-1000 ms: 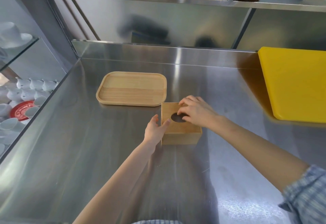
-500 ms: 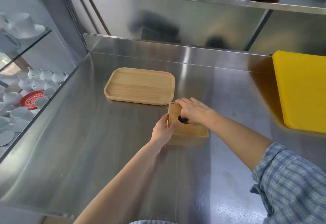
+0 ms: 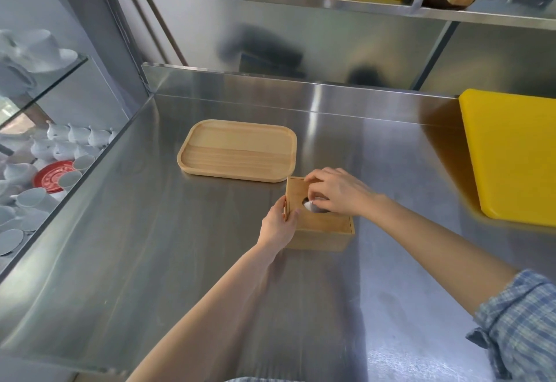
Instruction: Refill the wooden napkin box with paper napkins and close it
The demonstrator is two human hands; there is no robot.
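Now, biggest thing first.
Counter: the steel counter [image 3: 144,255] runs wide and bare on the near and left side, with a raised back edge at the far side.
Cutting board: a yellow cutting board [image 3: 514,153] lies flat at the right edge, well apart from the hands.
Tray: an empty wooden tray [image 3: 237,150] sits just beyond the box, its near right corner close to the box's far left corner.
Box: the wooden napkin box [image 3: 323,228] stands mid-counter, lid on, round opening on top.
Left hand: the left hand [image 3: 278,226] presses against the box's left side, thumb up along the edge, fingers curled round the near corner and bracing it.
Right hand: the right hand [image 3: 337,192] lies over the lid, fingertips narrowed together at the opening.
Napkin: a bit of white napkin [image 3: 310,205] shows in the hole, pinched at those fingertips.
Crockery: white cups [image 3: 75,138] sit lower left, beyond the counter's edge.
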